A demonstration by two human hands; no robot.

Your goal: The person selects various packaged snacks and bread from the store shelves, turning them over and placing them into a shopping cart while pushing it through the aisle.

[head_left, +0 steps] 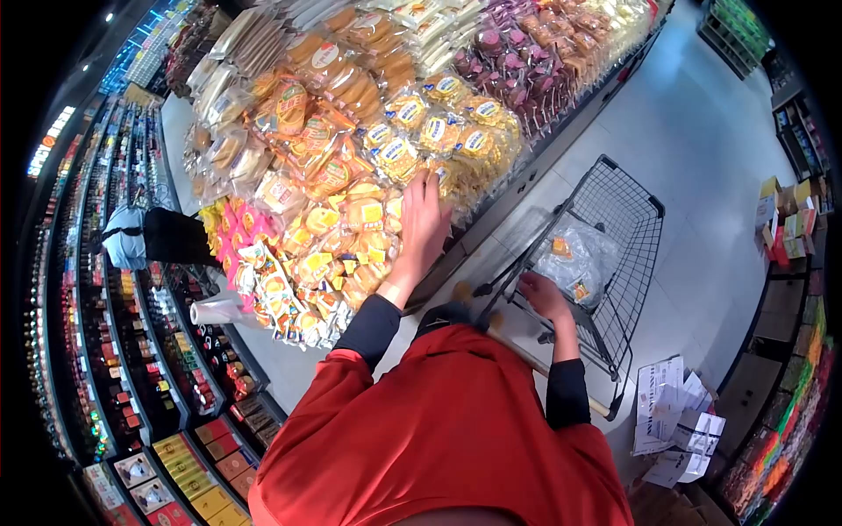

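My left hand (424, 226) reaches over the front edge of a heaped snack display, its fingertips against yellow wrapped packs (395, 158) with blue and white labels. Those fingers are close together, and whatever lies under them is hidden. Packaged buns (338, 232) lie just beside that hand. My right hand (544, 296) hangs at the near end of a black wire shopping cart (645, 215), fingers curled, close to a clear plastic bag (574, 259) in the cart. Whether it touches the bag is too small to tell.
Shelves of goods (114, 289) line the left, where a person (162, 237) bends beside the display. A plastic bag roll (217, 311) sticks out at the display's corner. Flattened cardboard (675, 416) lies on the floor at right, with boxes (792, 219) and shelves beyond.
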